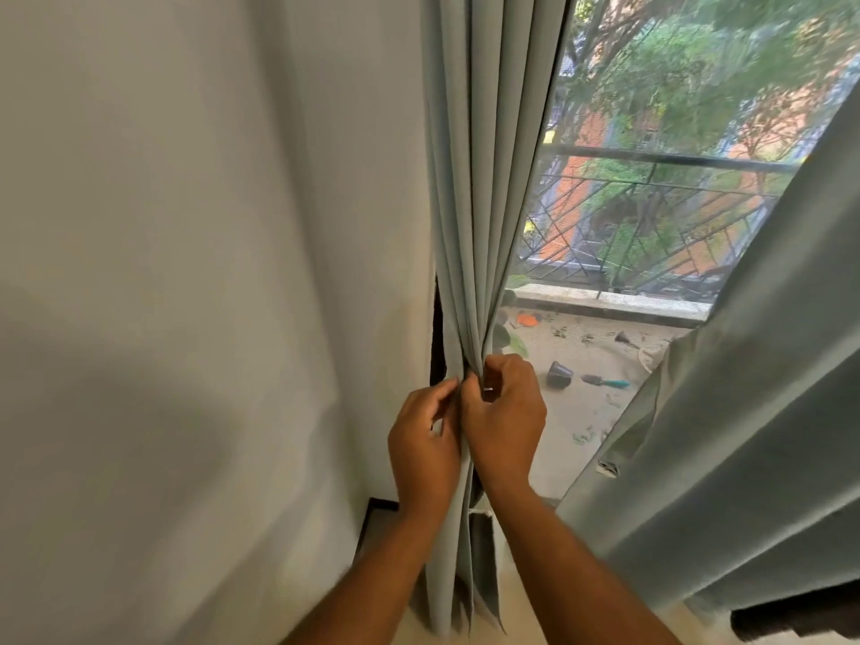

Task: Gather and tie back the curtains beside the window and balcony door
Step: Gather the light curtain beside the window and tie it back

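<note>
While the left curtain was bunched beside the wall, it was pinched by the curled fingers of the left hand and right hand; no tie was seen; the right curtain hung loose, ungathered.

Under your arms the indoor floor is pale and bare where it shows, and the hem of the gathered curtain hangs down to it beside the wall. Past the glass you look onto the balcony floor, grey and speckled with small bits of debris. On it lie a dark pot tipped over, a trowel with a teal handle just beside it, and an orange object near the parapet.
</note>
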